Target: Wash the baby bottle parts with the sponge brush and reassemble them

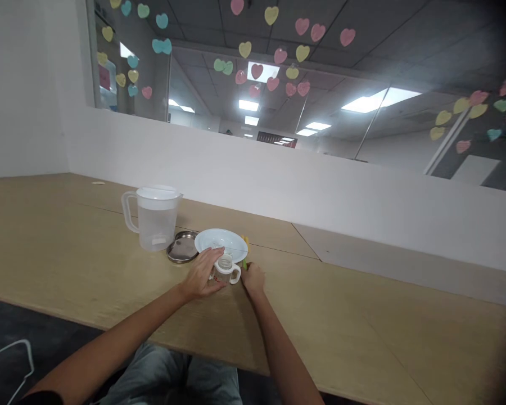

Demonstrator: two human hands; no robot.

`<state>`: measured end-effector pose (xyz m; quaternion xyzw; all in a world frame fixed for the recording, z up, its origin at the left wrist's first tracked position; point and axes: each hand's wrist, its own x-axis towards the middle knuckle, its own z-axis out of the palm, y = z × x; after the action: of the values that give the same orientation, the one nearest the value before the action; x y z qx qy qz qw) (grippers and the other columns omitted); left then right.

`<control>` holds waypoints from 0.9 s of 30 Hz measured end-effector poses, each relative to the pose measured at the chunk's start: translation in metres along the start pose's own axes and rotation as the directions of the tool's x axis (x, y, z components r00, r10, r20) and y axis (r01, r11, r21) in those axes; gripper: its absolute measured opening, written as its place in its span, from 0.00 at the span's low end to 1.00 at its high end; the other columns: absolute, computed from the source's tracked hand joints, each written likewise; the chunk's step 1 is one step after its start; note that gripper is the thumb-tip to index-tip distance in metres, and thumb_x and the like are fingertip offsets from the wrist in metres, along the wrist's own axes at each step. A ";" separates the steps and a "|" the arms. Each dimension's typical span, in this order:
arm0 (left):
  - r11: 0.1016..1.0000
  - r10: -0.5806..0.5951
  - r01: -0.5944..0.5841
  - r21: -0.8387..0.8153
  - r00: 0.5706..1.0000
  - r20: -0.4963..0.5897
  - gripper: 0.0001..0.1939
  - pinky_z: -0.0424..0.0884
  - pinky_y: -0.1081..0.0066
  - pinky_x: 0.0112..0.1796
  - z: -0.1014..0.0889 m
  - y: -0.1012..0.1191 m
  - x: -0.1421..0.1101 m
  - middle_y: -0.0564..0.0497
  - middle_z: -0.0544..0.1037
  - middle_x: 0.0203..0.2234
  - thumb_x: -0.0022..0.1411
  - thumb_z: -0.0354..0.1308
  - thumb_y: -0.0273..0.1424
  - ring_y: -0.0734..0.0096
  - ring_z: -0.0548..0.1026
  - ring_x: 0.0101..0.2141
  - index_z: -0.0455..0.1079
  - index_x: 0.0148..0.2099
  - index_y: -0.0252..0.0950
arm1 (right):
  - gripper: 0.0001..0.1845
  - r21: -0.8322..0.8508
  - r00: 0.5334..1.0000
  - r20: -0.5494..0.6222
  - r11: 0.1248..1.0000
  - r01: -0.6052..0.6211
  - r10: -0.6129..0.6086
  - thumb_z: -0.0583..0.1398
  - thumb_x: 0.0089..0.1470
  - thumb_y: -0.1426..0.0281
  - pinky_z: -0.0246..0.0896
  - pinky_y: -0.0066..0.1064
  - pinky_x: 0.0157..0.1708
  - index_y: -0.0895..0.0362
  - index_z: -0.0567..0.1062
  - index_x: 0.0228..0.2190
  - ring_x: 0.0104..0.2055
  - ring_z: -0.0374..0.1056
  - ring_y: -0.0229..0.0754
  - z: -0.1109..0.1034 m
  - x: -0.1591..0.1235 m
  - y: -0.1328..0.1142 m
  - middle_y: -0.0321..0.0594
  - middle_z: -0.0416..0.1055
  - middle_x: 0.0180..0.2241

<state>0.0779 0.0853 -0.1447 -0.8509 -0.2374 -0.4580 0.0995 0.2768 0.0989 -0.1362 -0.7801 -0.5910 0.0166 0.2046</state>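
Observation:
My left hand (pixel 203 274) curves around a small clear cup with white handles (pixel 224 266), thumb in front and fingers behind. Red markings show on the cup's side, and its round mouth faces up. Just right of the cup, my right hand (pixel 253 278) is closed, with its fingertips on a slim green item (pixel 244 263). Most of that item is hidden by the hand, so I cannot tell its kind. A yellow piece (pixel 246 242) shows right behind it, at the rim of a white plate (pixel 206 235). The plate sits directly behind the cup.
A round metal dish (pixel 183 247) lies left of the plate. Farther left stands a lidded translucent pitcher (pixel 157 222), its handle pointing left. The wooden table (pixel 341 315) meets a white wall (pixel 236 171) at the back. A white hanger-like wire (pixel 28 354) shows below at left.

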 end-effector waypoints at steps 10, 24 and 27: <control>0.983 -0.173 0.172 -0.061 0.985 -0.010 0.37 0.58 0.51 0.56 -0.001 -0.001 0.001 0.39 0.68 0.52 0.62 0.50 0.43 0.54 0.64 0.56 0.39 0.65 0.35 | 0.14 -0.013 1.000 -0.005 1.000 0.015 -0.015 0.54 0.55 0.68 0.59 0.30 0.37 0.58 0.75 0.41 0.43 0.71 0.47 -0.003 -0.002 -0.004 0.49 0.75 0.38; 0.976 -0.213 0.214 -0.038 0.977 0.020 0.27 0.60 0.52 0.53 -0.002 0.003 0.000 0.42 0.72 0.46 0.61 0.50 0.41 0.55 0.68 0.48 0.55 0.59 0.36 | 0.14 -0.019 1.000 -0.006 0.999 0.030 -0.030 0.54 0.56 0.68 0.58 0.31 0.40 0.59 0.74 0.42 0.44 0.71 0.46 -0.004 -0.004 -0.005 0.48 0.75 0.39; 0.978 -0.203 0.203 -0.041 0.979 0.021 0.25 0.59 0.54 0.52 -0.002 0.003 0.000 0.42 0.72 0.47 0.62 0.51 0.41 0.56 0.68 0.48 0.56 0.58 0.35 | 0.14 -0.019 1.000 0.001 0.999 0.025 -0.025 0.54 0.56 0.68 0.58 0.31 0.40 0.59 0.73 0.42 0.44 0.70 0.46 -0.004 -0.004 -0.006 0.49 0.75 0.40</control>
<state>0.0776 0.0823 -0.1429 -0.8280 -0.3139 -0.4635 0.0321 0.2715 0.0951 -0.1317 -0.7745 -0.6010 0.0084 0.1972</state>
